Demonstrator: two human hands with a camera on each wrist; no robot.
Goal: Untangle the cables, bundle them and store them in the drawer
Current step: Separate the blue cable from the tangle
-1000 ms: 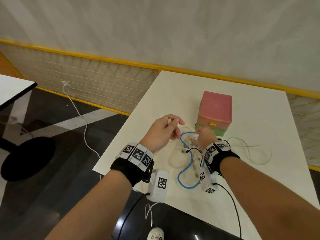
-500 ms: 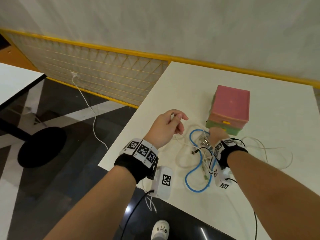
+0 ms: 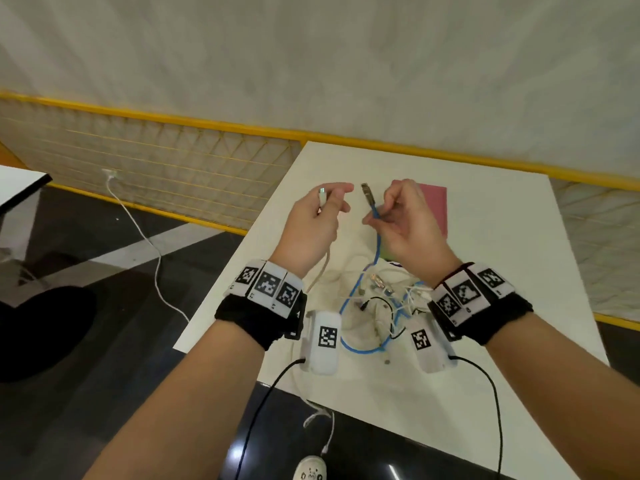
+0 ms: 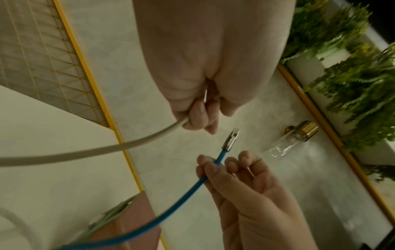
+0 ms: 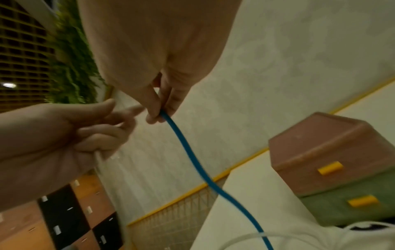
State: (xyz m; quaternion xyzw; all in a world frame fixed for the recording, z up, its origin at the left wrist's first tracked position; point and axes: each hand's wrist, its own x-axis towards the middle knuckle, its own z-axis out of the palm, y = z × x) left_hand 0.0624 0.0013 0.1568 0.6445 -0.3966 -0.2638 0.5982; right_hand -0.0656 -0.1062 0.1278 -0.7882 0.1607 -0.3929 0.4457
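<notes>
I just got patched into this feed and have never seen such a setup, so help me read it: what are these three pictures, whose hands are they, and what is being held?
There is no robot here: a person works with bare hands, wearing a camera on the head and one on each wrist. The wide picture is the head view, looking down at a white table. The other two look along each hand from the wrist.

The left hand holds a beige cable near its plug. The right hand pinches a blue cable just below its metal plug, both lifted above the table. The rest of the cables lie in a tangle between the wrists. Behind the hands stands a small drawer box, pink over green with yellow handles, both drawers shut.
</notes>
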